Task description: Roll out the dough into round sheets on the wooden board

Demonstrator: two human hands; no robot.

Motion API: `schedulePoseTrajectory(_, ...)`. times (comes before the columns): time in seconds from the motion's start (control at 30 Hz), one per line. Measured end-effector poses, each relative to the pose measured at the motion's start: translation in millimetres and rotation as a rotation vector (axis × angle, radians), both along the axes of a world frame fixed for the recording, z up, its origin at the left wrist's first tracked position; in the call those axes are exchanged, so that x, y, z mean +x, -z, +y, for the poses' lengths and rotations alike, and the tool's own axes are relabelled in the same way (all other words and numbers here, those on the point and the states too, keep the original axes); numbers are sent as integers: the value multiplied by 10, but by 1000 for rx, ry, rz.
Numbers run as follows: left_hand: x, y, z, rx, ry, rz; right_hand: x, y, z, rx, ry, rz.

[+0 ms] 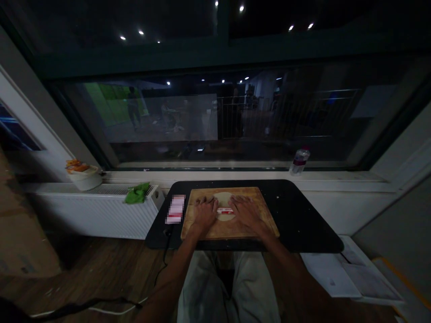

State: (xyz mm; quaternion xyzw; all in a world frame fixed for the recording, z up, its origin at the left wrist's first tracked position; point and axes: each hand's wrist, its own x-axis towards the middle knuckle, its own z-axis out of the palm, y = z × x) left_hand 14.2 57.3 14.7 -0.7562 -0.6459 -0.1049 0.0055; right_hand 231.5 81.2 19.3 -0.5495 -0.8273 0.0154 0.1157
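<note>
A wooden board point(256, 222) lies on a small black table point(296, 220) in front of me. A flat round of pale dough point(224, 198) rests on the board. Across the dough lies a short roller with a red and white middle point(225, 210). My left hand point(204, 213) presses flat on the roller's left end, fingers stretched out. My right hand point(247, 211) lies flat on its right end in the same way. My legs in light trousers show under the table.
A blurred red and white patch point(175, 209) sits at the table's left edge. A white radiator point(101, 211) with a green cloth point(137, 193) and a white bowl point(84, 177) stand left. A water bottle point(299, 161) is on the windowsill. Papers point(350, 273) lie on the floor right.
</note>
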Motion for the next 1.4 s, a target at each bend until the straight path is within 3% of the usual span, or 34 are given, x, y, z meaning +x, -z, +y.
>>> schedulePoseTrajectory(0.27, -39, -33, 418, -48, 13, 13, -55, 5, 427, -1, -47, -39)
schedulePoseTrajectory(0.4, -56, -39, 456, -49, 58, 53, -44, 54, 491, 18, -78, -35)
schedulePoseTrajectory(0.8, -17, -36, -74, 7, 46, -12, -23, 112, -13, 61, -36, 34)
schedulePoseTrajectory(1.07, -8, 128, -370, 104, 24, -152, 4, 275, -381, 106, -37, 104)
schedulePoseTrajectory(1.23, -8, 214, -487, 147, 33, -181, 13, 310, -542, 150, -30, 142)
schedulePoseTrajectory(1.4, -10, 207, -457, 157, 31, -177, -6, 294, -504, 150, -23, 145)
